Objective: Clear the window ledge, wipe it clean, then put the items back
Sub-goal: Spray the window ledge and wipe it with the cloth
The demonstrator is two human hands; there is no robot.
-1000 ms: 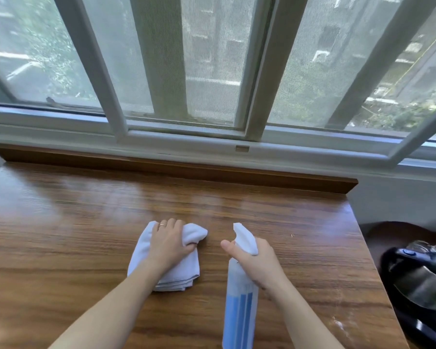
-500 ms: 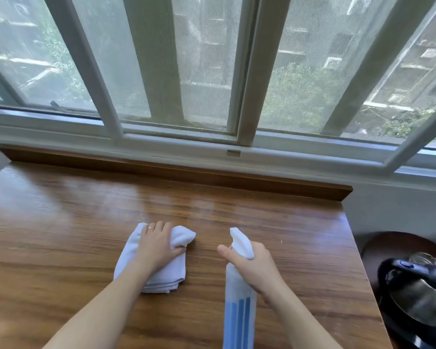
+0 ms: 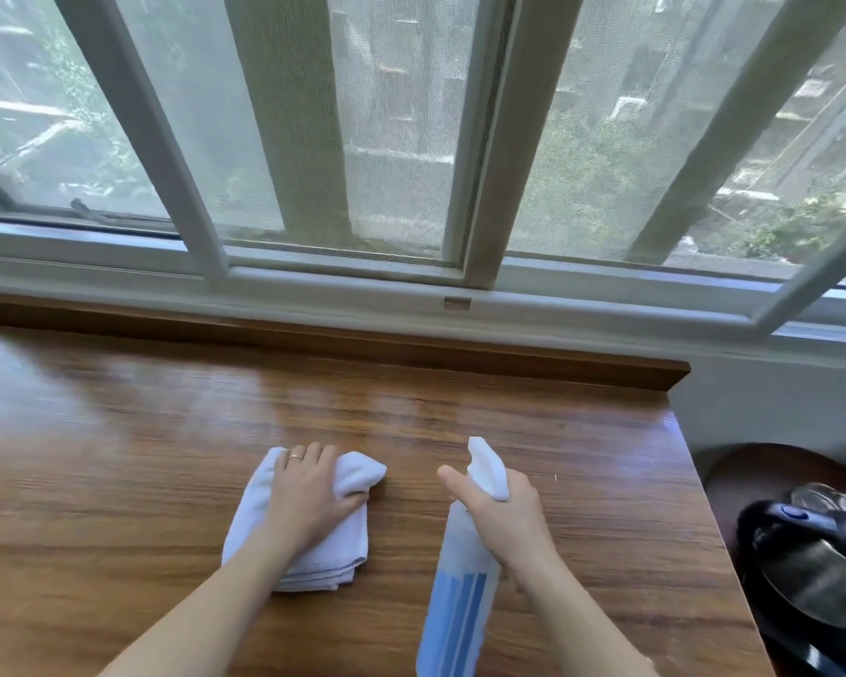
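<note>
The head camera looks down on a wide wooden ledge that runs under a window. The wood is brown with a clear grain, and it shines in the light, most of all in the far middle part.

The left hand lies on a white cloth, which is folded in several layers and rests flat on the ledge, a little left of the middle and on the near side. The fingers are bent over the far edge of the cloth and the thumb presses its right corner, so the hand grips the cloth and holds it down on the wood. A ring shows on one finger.

The right hand is just to the right of the cloth, apart from it. It is closed around the neck of a spray bottle, below the white spray head. The nozzle points far, toward the window, and the thumb sticks out to the left. The bottle is pale and see-through, with blue stripes on its label, and its lower part goes out of the picture at the near edge. I cannot tell if the bottle touches the ledge.

At the far side a raised wooden strip closes the ledge under the white window frame. To the right, lower than the ledge, a dark kettle stands on a round dark surface.
</note>
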